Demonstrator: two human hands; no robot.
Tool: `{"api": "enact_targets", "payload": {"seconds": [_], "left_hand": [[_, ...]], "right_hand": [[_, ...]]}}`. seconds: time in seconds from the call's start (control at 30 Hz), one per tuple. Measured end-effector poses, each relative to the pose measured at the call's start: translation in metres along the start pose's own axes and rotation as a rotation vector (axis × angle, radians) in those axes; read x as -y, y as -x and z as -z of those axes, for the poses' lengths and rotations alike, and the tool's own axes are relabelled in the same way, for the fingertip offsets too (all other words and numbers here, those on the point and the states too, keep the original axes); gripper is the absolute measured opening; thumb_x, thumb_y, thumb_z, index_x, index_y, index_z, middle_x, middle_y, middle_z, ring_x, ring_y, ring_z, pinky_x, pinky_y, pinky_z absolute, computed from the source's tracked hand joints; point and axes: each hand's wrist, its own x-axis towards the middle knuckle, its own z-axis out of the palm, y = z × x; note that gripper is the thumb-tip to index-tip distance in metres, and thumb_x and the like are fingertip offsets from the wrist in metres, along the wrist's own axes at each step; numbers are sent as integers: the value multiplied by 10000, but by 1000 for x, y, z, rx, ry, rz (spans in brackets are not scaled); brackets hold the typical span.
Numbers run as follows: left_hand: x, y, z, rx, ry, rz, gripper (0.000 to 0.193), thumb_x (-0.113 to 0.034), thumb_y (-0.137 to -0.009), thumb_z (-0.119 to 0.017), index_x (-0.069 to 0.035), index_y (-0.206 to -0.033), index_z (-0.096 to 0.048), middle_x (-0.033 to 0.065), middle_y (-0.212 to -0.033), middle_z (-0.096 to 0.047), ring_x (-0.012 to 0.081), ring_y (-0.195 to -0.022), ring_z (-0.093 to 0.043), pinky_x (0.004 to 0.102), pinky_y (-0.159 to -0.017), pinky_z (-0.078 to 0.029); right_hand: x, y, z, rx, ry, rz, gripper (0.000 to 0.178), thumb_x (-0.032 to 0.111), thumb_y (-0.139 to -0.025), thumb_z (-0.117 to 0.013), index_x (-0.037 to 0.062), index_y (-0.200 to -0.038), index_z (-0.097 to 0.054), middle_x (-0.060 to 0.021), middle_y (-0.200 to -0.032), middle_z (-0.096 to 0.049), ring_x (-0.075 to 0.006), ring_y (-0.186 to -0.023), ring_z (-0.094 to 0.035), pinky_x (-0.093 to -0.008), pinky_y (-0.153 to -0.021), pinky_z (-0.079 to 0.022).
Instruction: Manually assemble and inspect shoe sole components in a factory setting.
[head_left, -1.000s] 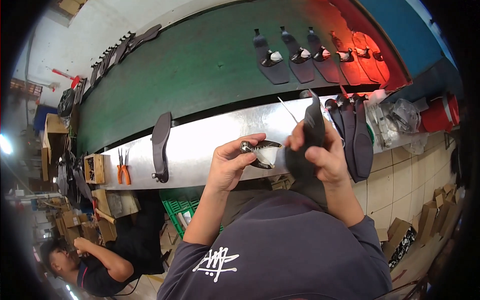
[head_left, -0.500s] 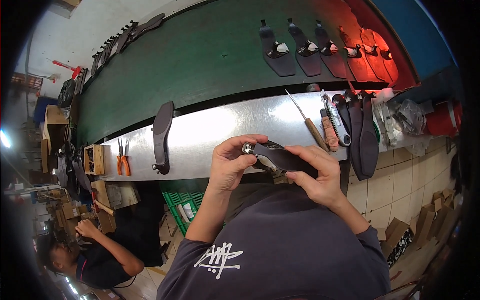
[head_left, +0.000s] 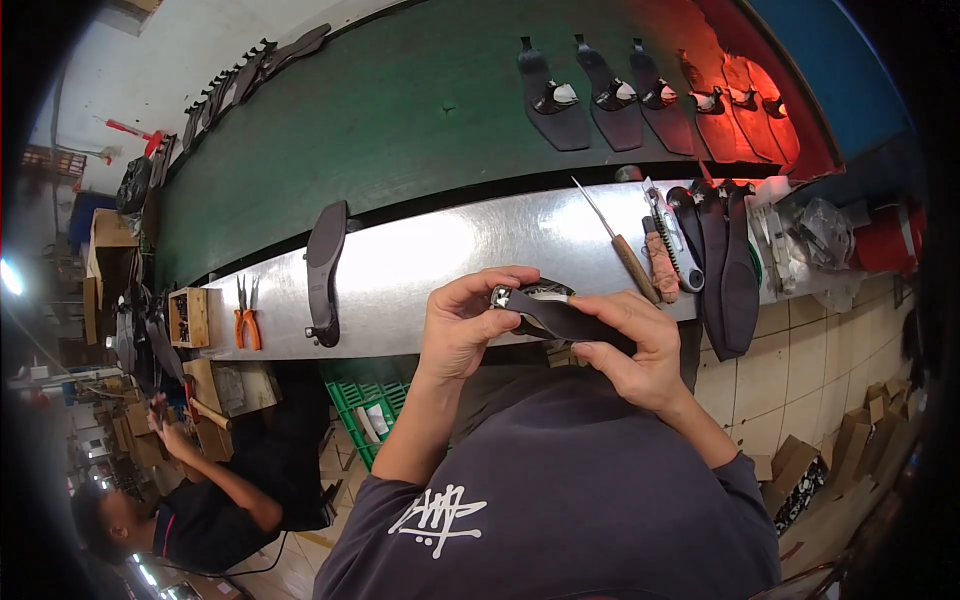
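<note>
In front of my chest, both hands hold a dark sandal sole with a shiny metal-looking piece at its left end. My left hand pinches that end between thumb and fingers. On the other end, the fingers and thumb of my right hand are closed round the sole and hide part of it. A pale strip shows along its far edge. To the left on the metal ledge lies a similar dark sole.
Orange-handled pliers and a wooden box sit at the left. Rightward lie an awl, a utility knife and stacked soles. Several soles rest on the green belt. A co-worker is at lower left.
The sole in my hands has turned slightly, baring more of the pale strip on its far side. My hands barely shift. The co-worker's hands have risen a little.
</note>
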Motion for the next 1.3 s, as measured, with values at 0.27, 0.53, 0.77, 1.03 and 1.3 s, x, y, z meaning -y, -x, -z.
{"api": "enact_targets", "payload": {"seconds": [0.27,0.53,0.77,1.03,1.3], "left_hand": [[-2,2,-1,-6,-51,-6,319,80,-729,-708,15,-1040,-678,216,-1181,-621,241,-1039,-630,312,-838,-549],[-6,3,-4,59,-203,-124,338,109,-736,-680,44,-1068,-673,252,-1179,-611,285,-1083,-615,357,-890,-533],[-11,5,-2,130,-307,-127,359,133,-732,-640,57,-1081,-679,286,-1209,-589,317,-1083,-622,353,-888,-527],[-11,4,8,191,-362,-112,389,142,-689,-599,42,-1050,-701,291,-1217,-592,317,-1092,-624,346,-911,-506],[-11,3,-1,170,-462,-104,428,161,-661,-552,26,-1033,-714,253,-1212,-614,274,-1081,-635,319,-923,-495]], "right_hand": [[2,0,1,16,-4,-15,401,-3,-700,-728,7,-1097,-677,-115,-921,-687,-215,-803,-637,-295,-722,-488],[6,-4,3,41,153,67,414,29,-702,-739,42,-1112,-682,-101,-845,-642,-237,-726,-607,-313,-656,-481],[9,-8,4,69,184,99,417,44,-699,-742,54,-1112,-684,-85,-801,-621,-227,-700,-597,-311,-621,-477],[11,-8,2,83,297,158,430,36,-667,-753,43,-1091,-684,-81,-809,-620,-230,-684,-590,-320,-612,-470],[12,-11,1,111,428,208,394,86,-694,-739,36,-1078,-662,-65,-792,-568,-231,-702,-570,-340,-617,-471]]}}
